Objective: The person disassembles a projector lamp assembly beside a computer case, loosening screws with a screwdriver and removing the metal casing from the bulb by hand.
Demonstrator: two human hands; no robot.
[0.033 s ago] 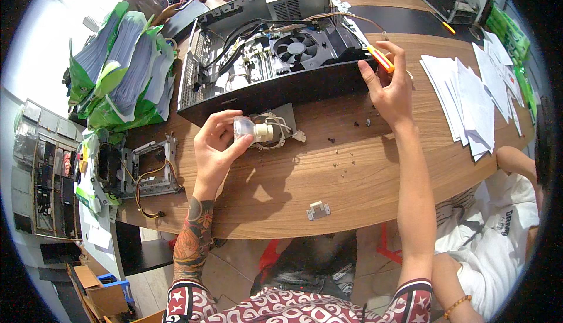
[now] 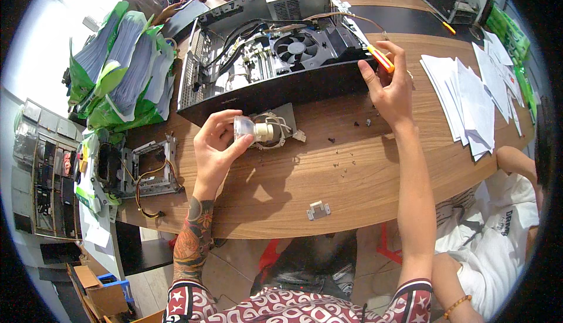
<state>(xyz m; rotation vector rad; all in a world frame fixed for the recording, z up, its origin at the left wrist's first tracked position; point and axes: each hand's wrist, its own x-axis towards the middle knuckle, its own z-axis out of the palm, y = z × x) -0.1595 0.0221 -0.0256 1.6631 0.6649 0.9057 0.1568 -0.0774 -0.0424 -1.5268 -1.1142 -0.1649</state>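
Observation:
My left hand (image 2: 218, 147) is closed round a projector-type lamp (image 2: 245, 128), its clear glass reflector between thumb and fingers. The lamp's cream base points right, toward looped pale wires and a small white connector (image 2: 299, 136). A flat grey plate (image 2: 285, 113) lies behind the wires. In my right hand (image 2: 388, 91) is a screwdriver (image 2: 382, 60) with an orange and yellow handle, held beside the right end of an opened computer case (image 2: 264, 91). Inside the case a round black fan (image 2: 295, 49), cables and boards show. The screwdriver's tip is hard to make out.
Loose screws (image 2: 337, 164) lie between my hands, and a small metal bracket (image 2: 318, 210) sits near the front edge. A metal frame with wires (image 2: 149, 167) and green bags of paper (image 2: 126, 70) stand left. White sheets (image 2: 457, 100) lie right, beside another person's arm (image 2: 516, 161).

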